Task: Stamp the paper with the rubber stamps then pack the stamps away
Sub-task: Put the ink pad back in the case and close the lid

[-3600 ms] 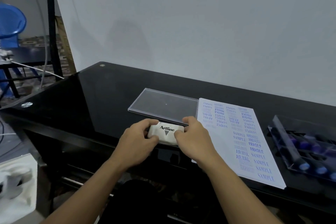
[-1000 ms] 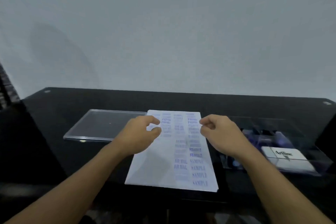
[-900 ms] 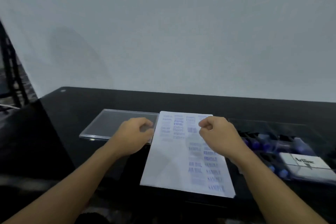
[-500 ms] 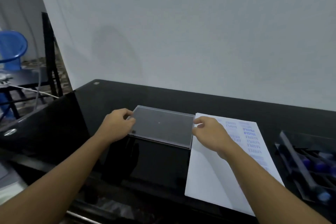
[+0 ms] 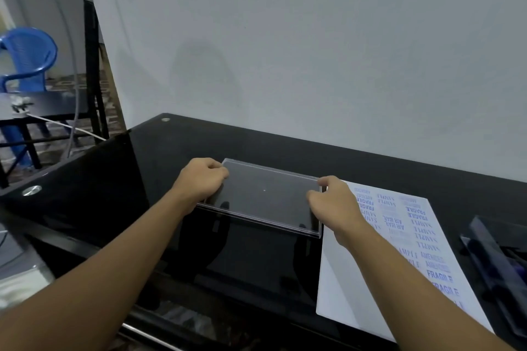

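Observation:
A clear plastic lid (image 5: 265,199) lies flat on the black glass table (image 5: 176,157). My left hand (image 5: 201,181) grips its left edge with curled fingers. My right hand (image 5: 333,202) grips its right edge, thumb on top. To the right lies the white paper (image 5: 399,239), covered with blue stamp prints such as SAMPLE, FRAGILE and AIR MAIL. At the far right edge sits the clear stamp case (image 5: 496,253) with dark stamps inside, cut off by the frame.
A grey wall (image 5: 313,51) rises just behind the table. Left of the table stand a black frame (image 5: 92,65), a low black table (image 5: 45,105) and a blue plastic chair (image 5: 27,57). The table's front edge runs close to my forearms.
The white ink pad I held earlier went into the case at the right. My view swung left, and both hands moved from the paper to the lid's two edges and closed on them.

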The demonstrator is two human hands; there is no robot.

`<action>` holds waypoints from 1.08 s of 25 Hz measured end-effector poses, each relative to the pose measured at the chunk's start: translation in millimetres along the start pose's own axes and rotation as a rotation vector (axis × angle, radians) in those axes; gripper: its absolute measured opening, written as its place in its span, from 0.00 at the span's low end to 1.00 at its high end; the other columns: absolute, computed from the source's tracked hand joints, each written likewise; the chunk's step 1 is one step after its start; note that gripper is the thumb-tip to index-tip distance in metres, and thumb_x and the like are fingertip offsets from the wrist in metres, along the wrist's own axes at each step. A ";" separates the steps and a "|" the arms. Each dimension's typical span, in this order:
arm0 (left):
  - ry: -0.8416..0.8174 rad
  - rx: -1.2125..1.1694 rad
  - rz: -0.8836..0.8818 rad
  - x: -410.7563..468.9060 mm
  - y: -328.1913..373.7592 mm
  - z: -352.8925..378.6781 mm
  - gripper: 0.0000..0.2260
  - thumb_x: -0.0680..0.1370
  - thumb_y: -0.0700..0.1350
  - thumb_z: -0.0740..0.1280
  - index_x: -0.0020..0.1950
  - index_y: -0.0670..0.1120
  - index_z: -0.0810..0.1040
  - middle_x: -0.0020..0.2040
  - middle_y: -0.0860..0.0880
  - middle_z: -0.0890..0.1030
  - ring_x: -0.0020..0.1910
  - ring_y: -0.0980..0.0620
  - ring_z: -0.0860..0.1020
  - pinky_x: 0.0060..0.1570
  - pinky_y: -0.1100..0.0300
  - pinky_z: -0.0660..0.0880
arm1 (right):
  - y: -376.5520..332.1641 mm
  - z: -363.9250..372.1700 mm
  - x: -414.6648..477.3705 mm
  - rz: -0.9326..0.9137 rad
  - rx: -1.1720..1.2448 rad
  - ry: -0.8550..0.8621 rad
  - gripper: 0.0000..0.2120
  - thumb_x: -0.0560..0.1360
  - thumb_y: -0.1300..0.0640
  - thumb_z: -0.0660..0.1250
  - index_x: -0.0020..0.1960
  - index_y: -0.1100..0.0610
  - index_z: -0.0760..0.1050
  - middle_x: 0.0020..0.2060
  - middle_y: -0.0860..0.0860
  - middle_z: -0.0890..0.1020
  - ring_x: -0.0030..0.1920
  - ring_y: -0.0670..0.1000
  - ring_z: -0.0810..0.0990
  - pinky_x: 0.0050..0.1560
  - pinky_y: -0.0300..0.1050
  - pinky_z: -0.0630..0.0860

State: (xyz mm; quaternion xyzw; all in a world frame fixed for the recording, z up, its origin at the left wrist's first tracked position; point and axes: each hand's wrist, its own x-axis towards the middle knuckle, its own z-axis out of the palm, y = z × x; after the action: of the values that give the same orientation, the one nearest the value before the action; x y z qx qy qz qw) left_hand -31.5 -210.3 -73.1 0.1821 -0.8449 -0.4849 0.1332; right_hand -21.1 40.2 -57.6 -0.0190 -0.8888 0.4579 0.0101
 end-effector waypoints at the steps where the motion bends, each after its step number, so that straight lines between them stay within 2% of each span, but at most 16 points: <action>1: 0.032 -0.050 0.004 -3.0 4.6 -7.1 0.05 0.71 0.47 0.69 0.43 0.51 0.83 0.43 0.54 0.83 0.46 0.53 0.80 0.48 0.55 0.77 | -1.0 0.0 -1.7 0.002 0.059 0.017 0.23 0.78 0.60 0.62 0.72 0.56 0.69 0.56 0.50 0.77 0.44 0.43 0.75 0.39 0.40 0.71; 5: 0.136 -0.374 0.005 -13.7 32.9 -36.2 0.06 0.71 0.49 0.70 0.46 0.53 0.82 0.46 0.50 0.84 0.50 0.47 0.81 0.53 0.49 0.78 | -14.4 -15.2 -3.0 0.055 0.418 0.098 0.16 0.76 0.61 0.63 0.63 0.54 0.75 0.51 0.49 0.81 0.48 0.49 0.79 0.49 0.47 0.77; 7: 0.051 -0.542 0.015 -25.6 50.5 -41.3 0.07 0.75 0.50 0.67 0.48 0.51 0.82 0.48 0.50 0.84 0.52 0.48 0.81 0.54 0.49 0.78 | -26.4 -35.2 -5.8 0.102 0.653 0.125 0.10 0.80 0.58 0.62 0.58 0.56 0.78 0.49 0.50 0.82 0.50 0.52 0.80 0.52 0.50 0.78; 9: -0.042 -0.732 0.028 -38.9 65.4 -38.5 0.11 0.79 0.51 0.63 0.51 0.46 0.81 0.52 0.49 0.83 0.56 0.49 0.80 0.58 0.50 0.75 | -34.6 -57.8 -8.8 0.130 0.882 0.173 0.11 0.82 0.53 0.59 0.55 0.56 0.79 0.47 0.52 0.84 0.51 0.54 0.82 0.53 0.52 0.80; 11: -0.092 -0.909 -0.006 -50.3 78.1 -29.0 0.15 0.81 0.53 0.62 0.53 0.42 0.79 0.57 0.45 0.81 0.58 0.47 0.79 0.62 0.50 0.73 | -31.9 -82.5 -8.8 0.147 0.978 0.271 0.12 0.83 0.51 0.59 0.51 0.56 0.79 0.45 0.53 0.84 0.51 0.55 0.82 0.55 0.54 0.80; 14: -0.129 -1.040 -0.129 -66.5 96.2 -6.0 0.12 0.79 0.46 0.67 0.53 0.38 0.79 0.55 0.40 0.81 0.55 0.46 0.80 0.60 0.50 0.75 | -13.5 -116.6 -9.2 0.173 0.907 0.369 0.09 0.77 0.61 0.66 0.51 0.66 0.79 0.44 0.56 0.79 0.45 0.55 0.79 0.55 0.53 0.82; 15: -0.148 -1.015 -0.146 -72.2 101.8 4.6 0.09 0.77 0.41 0.69 0.52 0.36 0.79 0.54 0.40 0.82 0.53 0.47 0.81 0.59 0.51 0.76 | -3.9 -128.5 -10.3 0.189 0.847 0.382 0.12 0.74 0.65 0.67 0.55 0.71 0.78 0.44 0.60 0.77 0.44 0.58 0.78 0.56 0.56 0.82; 16: -0.170 -0.974 -0.154 -77.9 106.6 15.3 0.06 0.75 0.36 0.70 0.50 0.35 0.80 0.53 0.40 0.82 0.52 0.48 0.82 0.58 0.53 0.77 | 7.5 -139.4 -10.4 0.200 0.781 0.389 0.17 0.71 0.68 0.66 0.60 0.73 0.75 0.44 0.63 0.77 0.45 0.62 0.78 0.61 0.67 0.75; 17: -0.199 -0.914 -0.151 -85.1 111.6 25.6 0.04 0.73 0.31 0.68 0.47 0.33 0.79 0.52 0.41 0.81 0.50 0.49 0.81 0.56 0.55 0.77 | 18.7 -150.2 -12.4 0.188 0.719 0.385 0.21 0.69 0.71 0.64 0.61 0.73 0.74 0.44 0.65 0.78 0.60 0.72 0.75 0.62 0.72 0.68; 18: -0.241 -0.851 -0.137 -93.1 117.0 38.6 0.06 0.71 0.28 0.66 0.46 0.32 0.78 0.49 0.42 0.80 0.48 0.49 0.80 0.54 0.56 0.77 | 30.5 -163.4 -15.6 0.169 0.663 0.382 0.21 0.67 0.73 0.62 0.60 0.72 0.76 0.44 0.62 0.79 0.47 0.49 0.68 0.46 0.49 0.58; 19: -0.295 -0.786 -0.106 -100.8 122.0 52.0 0.08 0.69 0.26 0.63 0.46 0.32 0.77 0.47 0.43 0.80 0.47 0.48 0.79 0.50 0.56 0.75 | 41.6 -175.9 -19.7 0.150 0.614 0.380 0.22 0.68 0.75 0.61 0.60 0.68 0.79 0.47 0.57 0.81 0.48 0.57 0.80 0.49 0.50 0.78; 20: -0.357 -0.726 -0.071 -109.0 126.8 66.2 0.12 0.68 0.26 0.62 0.49 0.32 0.78 0.47 0.44 0.81 0.47 0.48 0.79 0.49 0.57 0.75 | 52.8 -188.5 -25.1 0.130 0.570 0.386 0.23 0.69 0.76 0.62 0.61 0.64 0.80 0.51 0.53 0.82 0.52 0.54 0.80 0.50 0.47 0.78; 21: -0.411 -0.660 -0.038 -116.7 132.4 79.9 0.17 0.68 0.27 0.63 0.54 0.36 0.80 0.49 0.46 0.83 0.50 0.48 0.80 0.52 0.57 0.76 | 63.1 -200.8 -32.4 0.111 0.527 0.394 0.24 0.72 0.76 0.62 0.63 0.61 0.80 0.54 0.52 0.83 0.55 0.53 0.81 0.52 0.46 0.79; 23: -0.482 -0.532 0.029 -133.7 143.4 108.6 0.22 0.71 0.31 0.64 0.64 0.45 0.79 0.56 0.50 0.82 0.56 0.52 0.79 0.59 0.53 0.76 | 88.2 -228.1 -45.6 0.091 0.467 0.418 0.22 0.76 0.74 0.62 0.65 0.57 0.79 0.56 0.50 0.83 0.56 0.53 0.82 0.48 0.46 0.80; 25: -0.507 -0.438 0.092 -152.6 152.9 134.3 0.22 0.76 0.35 0.63 0.68 0.49 0.75 0.62 0.54 0.78 0.60 0.52 0.76 0.62 0.51 0.74 | 115.7 -254.1 -54.4 0.096 0.407 0.443 0.20 0.78 0.71 0.61 0.64 0.55 0.80 0.57 0.51 0.83 0.54 0.52 0.84 0.46 0.49 0.82; 27: -0.538 -0.369 0.165 -176.7 165.1 161.8 0.19 0.79 0.38 0.62 0.69 0.51 0.73 0.61 0.57 0.74 0.61 0.53 0.73 0.58 0.55 0.73 | 143.4 -282.1 -66.6 0.104 0.383 0.466 0.20 0.79 0.71 0.60 0.64 0.56 0.81 0.59 0.52 0.83 0.56 0.53 0.84 0.45 0.47 0.84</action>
State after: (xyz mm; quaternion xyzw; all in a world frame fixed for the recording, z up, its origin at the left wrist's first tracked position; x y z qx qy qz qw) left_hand 32.7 68.2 -18.3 -0.0485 -0.7595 -0.6482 -0.0252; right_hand 58.9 350.0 -10.6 -0.1669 -0.7579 0.6004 0.1933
